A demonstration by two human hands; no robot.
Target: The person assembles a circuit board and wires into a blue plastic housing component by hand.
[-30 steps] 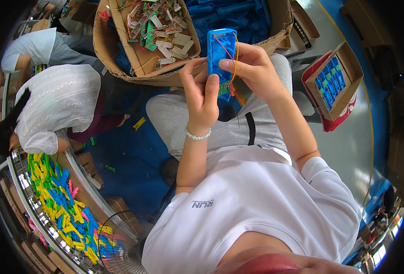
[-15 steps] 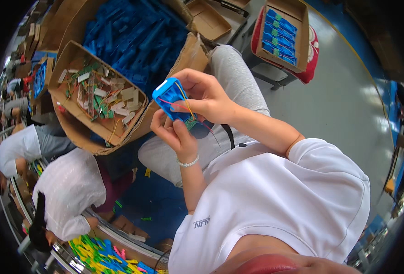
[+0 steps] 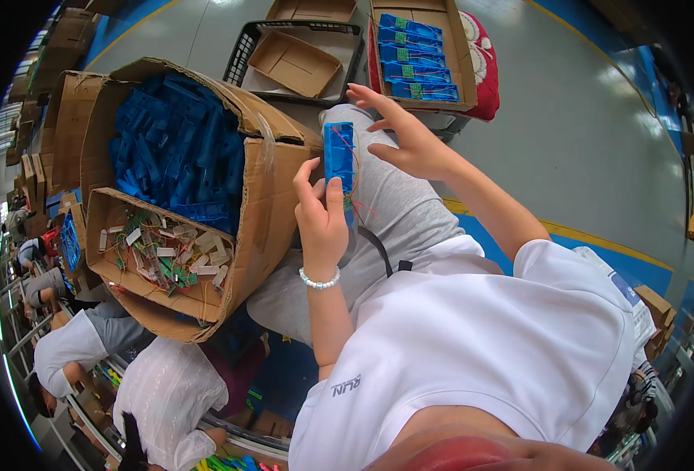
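Item: one blue plastic casing (image 3: 337, 149), long and open-faced, held upright above the person's lap; thin red wires run along it. Left hand (image 3: 321, 224): fingers grasping the casing's lower part, thumb across its face; what looks like a green board below the thumb is too small to tell surely. Right hand (image 3: 411, 145): fingers spread and released, just beside the casing, apart from it. Left: large carton (image 3: 275, 192) of blue casings, with a smaller box (image 3: 118, 275) of white parts and wires. Ahead: cardboard tray (image 3: 460, 51) of wired blue casings; black crate (image 3: 242, 53).
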